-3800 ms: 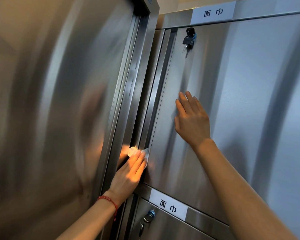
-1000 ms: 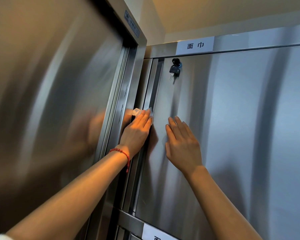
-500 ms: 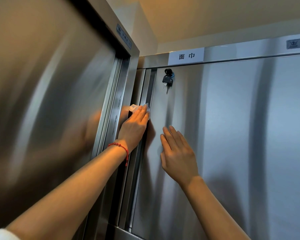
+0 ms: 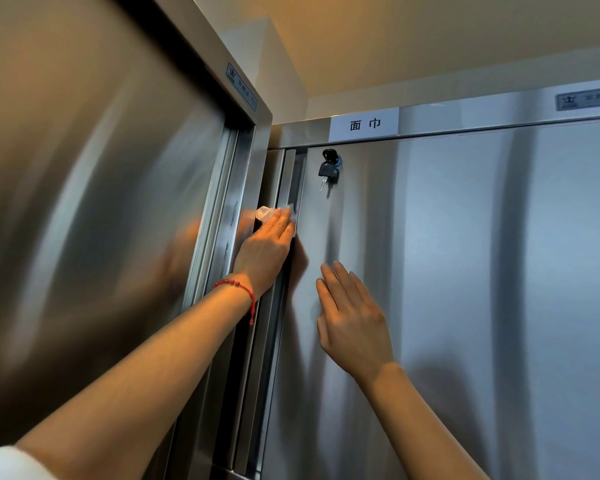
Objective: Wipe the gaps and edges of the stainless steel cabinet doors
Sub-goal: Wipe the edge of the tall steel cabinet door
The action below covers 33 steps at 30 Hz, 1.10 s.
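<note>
Our right hand [image 4: 352, 317] lies flat, fingers straight, on the steel cabinet door [image 4: 465, 289]. Farther up, our left hand [image 4: 265, 247] presses a white wipe [image 4: 264, 213] with straight fingers into the gap [image 4: 284, 258] at the door's left edge. Keys [image 4: 329, 169] hang above, under a label [image 4: 364, 124].

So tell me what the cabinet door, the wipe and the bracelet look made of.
Cabinet door: brushed stainless steel by its look, with streaky soft reflections.
Wipe: thin white tissue or cloth, crumpled under the left hand; which one is unclear.
Bracelet: red beads on cord, probably.
</note>
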Each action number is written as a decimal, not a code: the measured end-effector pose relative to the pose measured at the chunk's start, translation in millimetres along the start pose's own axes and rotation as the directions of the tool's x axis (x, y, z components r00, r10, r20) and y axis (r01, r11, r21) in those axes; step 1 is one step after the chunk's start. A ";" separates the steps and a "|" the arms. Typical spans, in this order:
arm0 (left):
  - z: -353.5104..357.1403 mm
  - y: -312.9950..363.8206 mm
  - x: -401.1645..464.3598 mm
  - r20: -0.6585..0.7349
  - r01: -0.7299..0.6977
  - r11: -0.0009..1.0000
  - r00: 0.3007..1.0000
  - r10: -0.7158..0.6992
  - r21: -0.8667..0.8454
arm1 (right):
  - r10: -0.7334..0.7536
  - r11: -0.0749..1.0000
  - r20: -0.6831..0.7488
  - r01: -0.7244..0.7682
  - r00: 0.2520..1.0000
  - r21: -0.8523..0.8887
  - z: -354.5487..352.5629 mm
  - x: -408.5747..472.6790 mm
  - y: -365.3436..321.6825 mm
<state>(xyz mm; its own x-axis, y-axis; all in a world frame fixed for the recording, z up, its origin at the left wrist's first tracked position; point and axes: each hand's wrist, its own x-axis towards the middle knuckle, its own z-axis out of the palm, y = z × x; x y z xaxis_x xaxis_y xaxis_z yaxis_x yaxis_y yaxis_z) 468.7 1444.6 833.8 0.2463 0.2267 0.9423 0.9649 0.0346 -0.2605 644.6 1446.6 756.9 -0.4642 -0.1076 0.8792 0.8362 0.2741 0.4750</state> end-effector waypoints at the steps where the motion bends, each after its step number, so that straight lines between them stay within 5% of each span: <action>1: 0.3 -0.6 0.6 -0.001 0.003 1.000 1.000 -0.003 -0.002 | 0.001 1.000 -0.002 -0.001 1.000 0.000 0.2 -0.2 -0.1; 18: -16.8 8.5 -28.8 -0.214 -0.062 0.990 0.976 0.034 -0.126 | -0.005 0.996 -0.027 0.007 1.000 0.089 -2.6 -5.7 -1.5; 33: -58.5 28.4 -105.3 -0.160 -0.229 0.973 0.961 0.225 -0.003 | 0.056 0.936 -0.024 -0.044 0.998 0.348 -34.1 -28.6 -9.7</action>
<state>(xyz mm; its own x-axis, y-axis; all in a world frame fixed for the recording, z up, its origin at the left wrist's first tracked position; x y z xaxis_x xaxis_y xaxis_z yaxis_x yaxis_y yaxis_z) 475.6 1364.8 739.5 0.4688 0.0697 0.8806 0.8832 -0.0207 -0.4686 659.8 1414.4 728.4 -0.4097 -0.1151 0.9049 0.7016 0.5943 0.3932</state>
